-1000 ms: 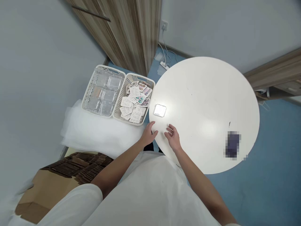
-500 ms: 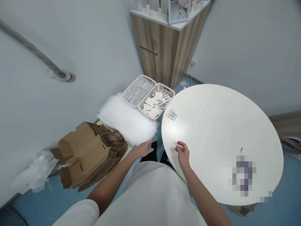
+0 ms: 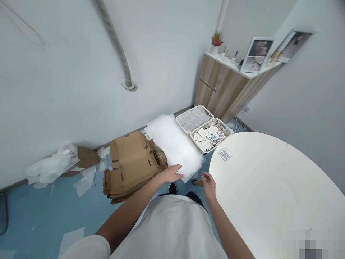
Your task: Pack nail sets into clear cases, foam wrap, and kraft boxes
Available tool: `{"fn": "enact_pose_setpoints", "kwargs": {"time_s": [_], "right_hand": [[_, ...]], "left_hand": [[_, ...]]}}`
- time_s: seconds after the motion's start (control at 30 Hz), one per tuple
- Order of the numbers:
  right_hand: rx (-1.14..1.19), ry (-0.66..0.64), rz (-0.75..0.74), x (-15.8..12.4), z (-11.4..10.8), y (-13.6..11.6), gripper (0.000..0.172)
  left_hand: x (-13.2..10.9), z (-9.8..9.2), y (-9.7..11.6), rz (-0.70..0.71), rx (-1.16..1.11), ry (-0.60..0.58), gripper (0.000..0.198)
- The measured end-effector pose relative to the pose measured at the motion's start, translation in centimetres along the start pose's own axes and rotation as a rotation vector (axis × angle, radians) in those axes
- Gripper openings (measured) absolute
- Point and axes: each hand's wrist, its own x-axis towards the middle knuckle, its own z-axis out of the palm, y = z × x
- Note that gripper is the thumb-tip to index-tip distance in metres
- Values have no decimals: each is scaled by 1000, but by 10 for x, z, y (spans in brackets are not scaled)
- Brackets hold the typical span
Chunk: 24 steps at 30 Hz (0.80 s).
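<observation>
My left hand (image 3: 172, 173) reaches out with fingers apart over the near corner of a stack of white foam sheets (image 3: 174, 143). Whether it touches the sheets I cannot tell. My right hand (image 3: 208, 183) hovers with loosely curled fingers, holding nothing, just off the left edge of the round white table (image 3: 269, 187). A small clear case with nail tips (image 3: 225, 154) lies on the table near that edge. Left of the foam sheets lies a pile of flat brown cardboard boxes (image 3: 129, 162).
Two white baskets stand beyond the foam: one with clear cases (image 3: 193, 119), one with printed cards (image 3: 210, 138). A wooden cabinet (image 3: 221, 86) with pictures and a small plant stands in the corner. White wrapping scraps (image 3: 51, 167) litter the blue floor by the wall.
The view has swung left, away from the table. My left hand moved from the table's edge to the foam sheets. My right hand left the tabletop and hangs beside its edge.
</observation>
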Motion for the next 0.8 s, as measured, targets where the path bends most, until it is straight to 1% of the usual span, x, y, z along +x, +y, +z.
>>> {"fn": "enact_pose_setpoints", "kwargs": {"time_s": [0.1,0.17,0.27,0.37,0.43,0.57,0.6,0.7,0.8], "right_hand": [[-32,-62,-5,3,28,4,40],[-92,-92,0,2,42,6,44],[-181,-193,13,2,53,3,47],[-251,-297,15,12,57,-5,51],[-295,-323,20,25,59,-12,55],[-348,-384,61,62,69,-22,64],[-368,-402,67,71,73,-23,66],[-462,-451,50,97,87,-24,69],[-590,-483,0,121,101,-24,70]], "left_hand": [[-1,-8,-7,-4,-31,61,62],[1,-12,-7,-7,-31,69,61],[7,-17,1,-2,-42,55,60],[19,-22,9,0,-112,109,59],[29,-24,11,-25,-206,121,60],[52,-33,11,-140,-414,52,61],[59,-36,11,-181,-443,56,63],[83,-45,12,-310,-479,132,67],[106,-48,11,-407,-516,226,67]]}}
